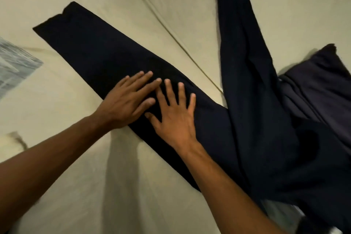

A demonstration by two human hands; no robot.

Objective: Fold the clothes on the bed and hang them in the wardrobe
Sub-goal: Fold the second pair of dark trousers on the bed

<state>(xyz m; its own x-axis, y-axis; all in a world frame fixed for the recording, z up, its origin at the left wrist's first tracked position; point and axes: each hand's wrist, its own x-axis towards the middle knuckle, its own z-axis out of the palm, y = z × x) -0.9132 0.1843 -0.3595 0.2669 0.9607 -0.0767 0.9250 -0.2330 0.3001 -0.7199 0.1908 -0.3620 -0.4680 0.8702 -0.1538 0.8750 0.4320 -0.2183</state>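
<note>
A pair of dark navy trousers [252, 119] lies spread on the bed, its two legs forming a V. The left leg [91, 47] stretches flat toward the upper left; the right leg [237, 34] runs up toward the top edge. My left hand [125, 102] and my right hand [174, 114] lie side by side, fingers straight and spread, pressing flat on the left leg near its middle. Neither hand grips the cloth.
The bed is covered by a creased cream sheet [133, 2]. A second dark purplish garment [322, 85] lies bunched at the right, partly under the trousers. A grey-blue patterned cloth or pillow [13, 62] shows at the left edge.
</note>
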